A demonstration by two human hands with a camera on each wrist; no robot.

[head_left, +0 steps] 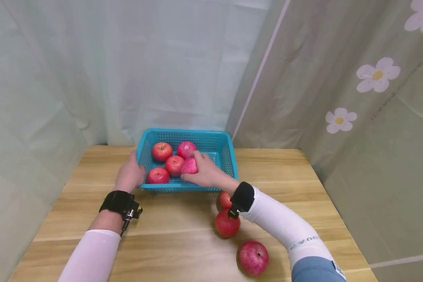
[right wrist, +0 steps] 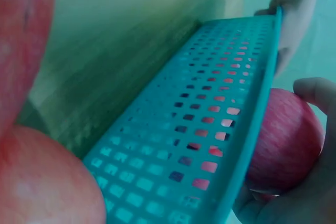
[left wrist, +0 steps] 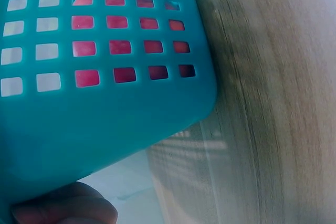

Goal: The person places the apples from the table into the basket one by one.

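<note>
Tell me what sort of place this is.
Probably a makeshift recording booth, though I can't be sure: pale hanging sheets, flower-printed on the right, stand behind and beside a wooden table, and the person wears black wrist straps with small devices.

Streaked pinkish-red apple (head_left: 188,166), held in fingers (right wrist: 315,88), inside upright rectangular blue basket (head_left: 197,188), perforated walls

The left forearm (head_left: 105,222) angled forward and slightly inward, and the left hand (head_left: 129,172) gripped with bent fingers (left wrist: 73,205). The right forearm (head_left: 280,221) slanted inward from the lower right, its right hand (head_left: 205,171) curved in a grip. The 2 hands stood apart, the left nearly level with the right.
</note>
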